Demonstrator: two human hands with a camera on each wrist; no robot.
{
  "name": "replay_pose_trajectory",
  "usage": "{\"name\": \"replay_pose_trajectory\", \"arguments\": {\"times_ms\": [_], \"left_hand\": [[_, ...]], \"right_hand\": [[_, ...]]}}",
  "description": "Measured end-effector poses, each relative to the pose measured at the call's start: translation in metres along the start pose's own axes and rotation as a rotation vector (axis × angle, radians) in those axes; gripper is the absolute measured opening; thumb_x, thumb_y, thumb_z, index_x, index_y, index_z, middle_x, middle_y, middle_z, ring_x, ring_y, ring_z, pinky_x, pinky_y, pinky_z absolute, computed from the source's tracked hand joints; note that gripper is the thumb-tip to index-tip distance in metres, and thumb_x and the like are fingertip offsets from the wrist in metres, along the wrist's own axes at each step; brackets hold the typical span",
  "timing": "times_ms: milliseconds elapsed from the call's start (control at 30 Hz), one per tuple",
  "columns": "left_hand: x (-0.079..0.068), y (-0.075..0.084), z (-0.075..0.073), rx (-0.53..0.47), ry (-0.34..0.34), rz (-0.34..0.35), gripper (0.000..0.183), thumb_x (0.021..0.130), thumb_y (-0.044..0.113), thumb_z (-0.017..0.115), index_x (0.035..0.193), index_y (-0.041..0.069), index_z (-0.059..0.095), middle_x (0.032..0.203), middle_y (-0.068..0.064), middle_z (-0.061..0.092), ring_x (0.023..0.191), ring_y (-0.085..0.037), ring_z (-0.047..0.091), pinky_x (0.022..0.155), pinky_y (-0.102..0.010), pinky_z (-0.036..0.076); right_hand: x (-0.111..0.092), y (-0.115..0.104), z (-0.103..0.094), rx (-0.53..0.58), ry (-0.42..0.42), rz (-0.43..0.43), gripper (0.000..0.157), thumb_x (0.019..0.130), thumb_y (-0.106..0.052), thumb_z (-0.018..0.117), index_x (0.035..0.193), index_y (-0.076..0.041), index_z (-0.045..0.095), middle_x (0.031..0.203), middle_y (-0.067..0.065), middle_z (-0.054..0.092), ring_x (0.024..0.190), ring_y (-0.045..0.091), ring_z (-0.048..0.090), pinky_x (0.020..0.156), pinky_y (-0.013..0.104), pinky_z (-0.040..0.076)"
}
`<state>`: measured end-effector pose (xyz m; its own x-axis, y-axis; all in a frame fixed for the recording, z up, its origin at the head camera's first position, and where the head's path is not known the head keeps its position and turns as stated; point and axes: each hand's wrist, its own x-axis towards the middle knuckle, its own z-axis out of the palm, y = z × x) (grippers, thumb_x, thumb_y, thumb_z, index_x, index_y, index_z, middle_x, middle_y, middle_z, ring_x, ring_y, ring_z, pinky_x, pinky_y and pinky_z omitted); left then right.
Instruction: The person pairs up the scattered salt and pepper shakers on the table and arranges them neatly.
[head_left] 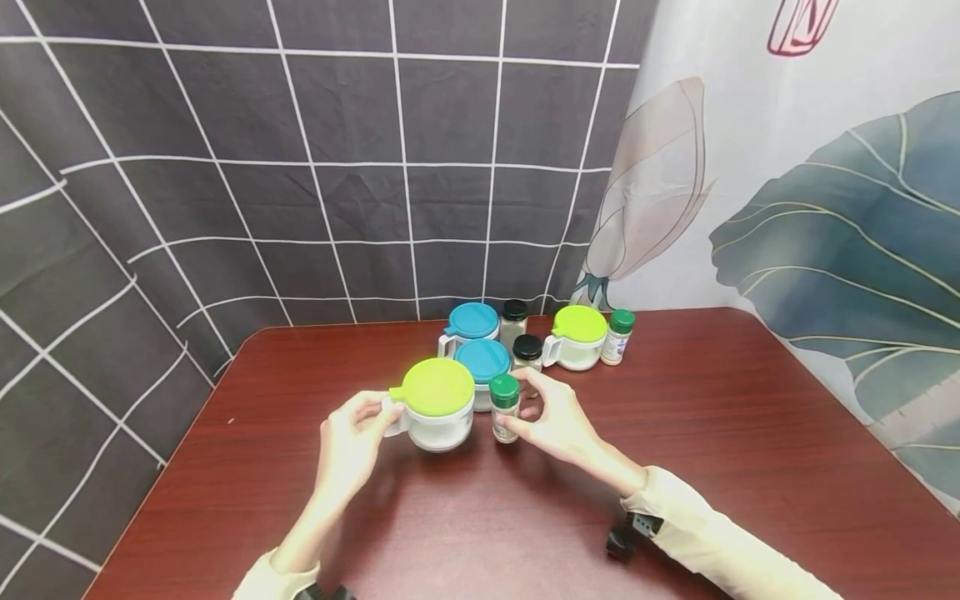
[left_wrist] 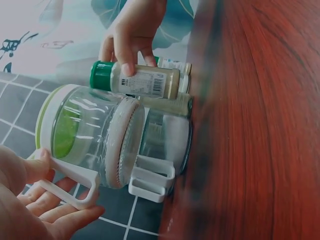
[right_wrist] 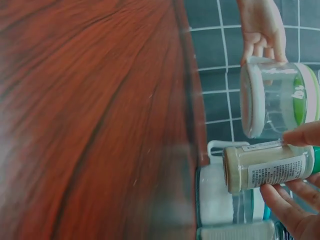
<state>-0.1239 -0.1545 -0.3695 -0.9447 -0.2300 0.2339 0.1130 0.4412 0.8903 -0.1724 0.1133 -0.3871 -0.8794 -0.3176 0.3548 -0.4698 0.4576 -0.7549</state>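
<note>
My left hand point(head_left: 348, 446) grips the white handle point(left_wrist: 82, 176) of a clear seasoning jar point(head_left: 440, 432) with a lime-green lid. The wrist views show that jar raised off the table, with a little white stuff at its base. Between the thumb and fingers of my right hand point(head_left: 561, 422), a small spice bottle point(head_left: 506, 414) with a green cap is held, also clear of the tabletop. Pale brown powder and a printed label point(right_wrist: 277, 171) show on it. Just behind both stands a blue-lidded jar point(head_left: 482, 360), partly covered by them.
Farther back stand another blue-lidded jar point(head_left: 472, 320), two black-capped bottles point(head_left: 513, 323), a second lime-lidded jar point(head_left: 580, 333) and another green-capped bottle point(head_left: 617, 337). The red-brown table point(head_left: 465, 525) ends behind them at a grid-patterned cloth point(head_left: 337, 200).
</note>
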Motion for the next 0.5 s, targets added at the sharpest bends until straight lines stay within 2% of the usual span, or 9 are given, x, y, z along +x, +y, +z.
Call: {"name": "replay_pose_trajectory", "arguments": {"times_ms": [267,500], "left_hand": [[0.001,0.004,0.011,-0.014,-0.03,0.029,0.013,0.083,0.012,0.074,0.095,0.007,0.072,0.094,-0.008,0.075,0.092,-0.019,0.071,0.074,-0.015,0.052],[-0.001,0.009,0.022,-0.04,-0.06,0.018,0.014,0.082,0.012,0.075,0.095,0.006,0.072,0.094,-0.011,0.075,0.091,-0.023,0.072,0.072,-0.019,0.055]], "right_hand": [[-0.008,0.009,-0.013,-0.034,0.02,0.031,0.047,0.075,-0.017,0.082,0.117,-0.017,0.06,0.107,0.002,0.067,0.071,0.007,0.067,0.069,0.022,0.056],[-0.013,0.013,-0.021,-0.027,0.034,0.047,0.047,0.075,-0.016,0.082,0.116,-0.017,0.06,0.108,0.003,0.068,0.071,0.007,0.068,0.069,0.022,0.057]]}}
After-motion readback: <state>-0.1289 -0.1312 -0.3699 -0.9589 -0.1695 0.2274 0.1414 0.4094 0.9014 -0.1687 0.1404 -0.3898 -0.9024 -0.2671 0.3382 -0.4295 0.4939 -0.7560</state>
